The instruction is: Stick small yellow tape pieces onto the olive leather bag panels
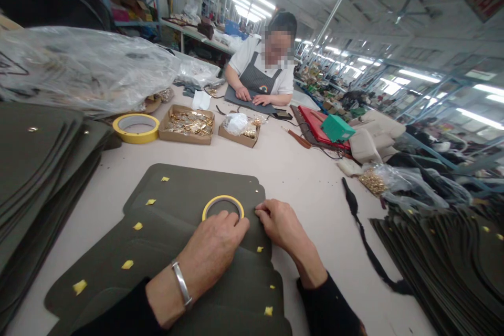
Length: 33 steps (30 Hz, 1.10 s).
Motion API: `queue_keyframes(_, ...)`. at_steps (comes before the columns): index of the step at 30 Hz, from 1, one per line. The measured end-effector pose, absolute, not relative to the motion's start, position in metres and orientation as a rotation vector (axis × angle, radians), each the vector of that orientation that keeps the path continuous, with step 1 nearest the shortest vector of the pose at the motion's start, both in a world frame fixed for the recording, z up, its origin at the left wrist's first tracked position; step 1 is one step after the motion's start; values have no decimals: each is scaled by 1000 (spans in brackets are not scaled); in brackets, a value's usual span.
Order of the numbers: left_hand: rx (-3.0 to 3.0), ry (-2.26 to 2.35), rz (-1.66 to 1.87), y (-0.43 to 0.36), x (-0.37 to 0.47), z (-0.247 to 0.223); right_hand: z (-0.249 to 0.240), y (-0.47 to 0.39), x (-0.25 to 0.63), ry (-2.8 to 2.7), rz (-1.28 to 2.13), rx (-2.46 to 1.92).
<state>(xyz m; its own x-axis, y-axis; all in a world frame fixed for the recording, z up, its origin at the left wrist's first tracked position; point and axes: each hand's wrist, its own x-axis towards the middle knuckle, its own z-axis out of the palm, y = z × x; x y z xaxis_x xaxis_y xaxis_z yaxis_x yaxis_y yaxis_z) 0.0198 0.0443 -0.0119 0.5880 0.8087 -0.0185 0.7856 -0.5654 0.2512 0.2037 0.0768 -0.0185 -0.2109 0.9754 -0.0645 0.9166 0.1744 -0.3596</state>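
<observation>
Several dark olive flat panels (189, 184) overlap on the table in front of me, with small yellow tape pieces (127, 264) stuck near their left and right edges. My left hand (216, 244), a silver bangle on its wrist, is closed on a narrow roll of yellow tape (222, 199) above the top panels. At the right edge of the uppermost panel, my right hand (280, 223) is closed in a pinch, thumb against forefinger. What it pinches, if anything, is too small to make out. Two tiny holes show in that panel's upper right corner.
Stacks of olive panels stand left (35, 168) and right (441, 268). Farther back are a wide yellow tape roll (151, 135), a carton of gold metal parts (185, 140), a smaller carton (240, 139) and a green box (337, 128). A black strap (364, 241) lies right. A co-worker (260, 76) works opposite.
</observation>
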Motion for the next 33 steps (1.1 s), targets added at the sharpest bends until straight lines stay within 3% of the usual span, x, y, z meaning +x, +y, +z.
queue_keyframes(9, 2414, 1179, 274, 48, 9, -7, 2, 68, 232, -2302, 1022, -1658)
queue_keyframes(15, 2527, 1223, 302, 51, 10, -16, -20, 76, 231, -2083, 536, -1711)
queue_keyframes(22, 2612, 1265, 170, 50, 14, -12, -41, 90, 215, -2164, 285, -1738)
queue_keyframes(26, 2564, 1201, 323, 51, 8, -20, -43, 99, 213, -2047, 217, -1726)
queue_keyframes(33, 2391, 1186, 833, 53, -2, -29, -27, 76, 217, -1851, 816, -1353)
